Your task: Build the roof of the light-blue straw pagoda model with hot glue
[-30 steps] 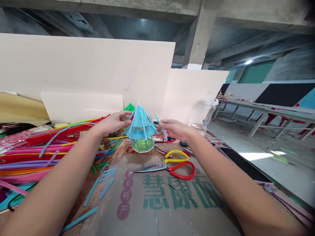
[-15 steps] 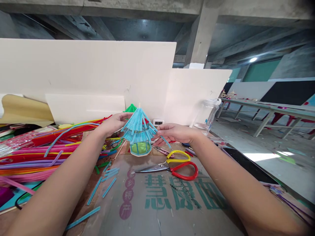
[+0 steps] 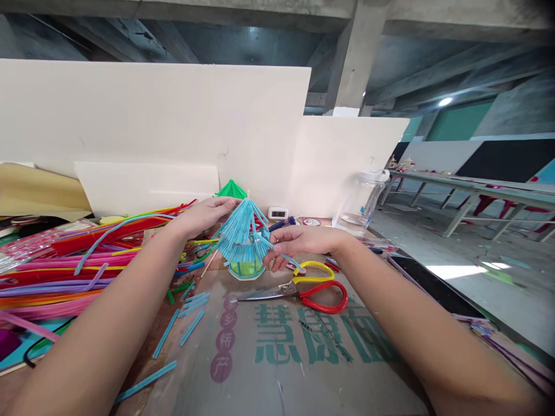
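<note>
A small model pavilion (image 3: 243, 234) of blue pipe cleaners stands upright on the board, with a two-tiered roof and a green floor inside. My left hand (image 3: 210, 215) holds the upper roof from the left, its fingertips partly hidden behind it. At the lower roof's right edge, my right hand (image 3: 297, 240) pinches a blue pipe cleaner (image 3: 292, 262), whose free end pokes out below the fingers. Scissors (image 3: 299, 290) with one yellow and one red handle lie in front, blades to the left. Cut blue pipe cleaner pieces (image 3: 192, 327) are scattered to the left.
Bundles of coloured pipe cleaners (image 3: 56, 266) cover the left side. Behind the pavilion are a green pointed roof (image 3: 231, 189), a small digital timer (image 3: 278, 212) and white boards (image 3: 151, 115). A clear plastic jug (image 3: 362, 199) stands right, a dark tablet-like slab (image 3: 437, 286) nearer.
My right hand has moved slightly left and closed at the lower roof with the blue pipe cleaner. The pavilion has turned or tilted a little. My left hand stays at the roof.
</note>
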The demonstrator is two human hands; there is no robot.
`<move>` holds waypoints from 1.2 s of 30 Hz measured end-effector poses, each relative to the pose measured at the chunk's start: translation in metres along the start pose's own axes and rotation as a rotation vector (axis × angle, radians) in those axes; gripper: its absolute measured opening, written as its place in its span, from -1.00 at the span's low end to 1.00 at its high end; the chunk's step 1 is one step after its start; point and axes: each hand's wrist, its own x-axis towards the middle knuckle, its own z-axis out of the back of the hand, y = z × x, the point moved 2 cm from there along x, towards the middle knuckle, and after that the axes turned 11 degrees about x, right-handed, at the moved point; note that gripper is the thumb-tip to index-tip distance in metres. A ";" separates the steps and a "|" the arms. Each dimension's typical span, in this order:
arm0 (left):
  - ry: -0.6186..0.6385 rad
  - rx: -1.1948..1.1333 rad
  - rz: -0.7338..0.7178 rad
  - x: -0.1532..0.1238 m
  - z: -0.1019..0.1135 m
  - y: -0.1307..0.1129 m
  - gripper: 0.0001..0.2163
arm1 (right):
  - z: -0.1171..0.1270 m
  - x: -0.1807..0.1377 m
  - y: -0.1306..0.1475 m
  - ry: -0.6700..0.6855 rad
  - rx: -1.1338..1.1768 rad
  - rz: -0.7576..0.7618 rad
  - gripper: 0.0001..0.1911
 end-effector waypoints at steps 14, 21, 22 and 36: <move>0.028 0.379 -0.135 -0.011 0.005 -0.028 -0.55 | 0.006 -0.033 0.037 -0.212 -0.161 0.191 -0.73; 0.122 0.338 -0.111 -0.027 0.044 -0.023 -0.71 | 0.009 -0.036 0.038 -0.136 -0.209 0.244 -0.73; 0.106 0.379 -0.086 -0.030 0.050 -0.021 -0.72 | 0.008 -0.036 0.038 -0.133 -0.219 0.246 -0.73; -0.025 0.242 -0.096 -0.011 0.012 -0.027 -0.69 | 0.002 -0.018 0.032 -0.234 -0.203 0.302 -0.77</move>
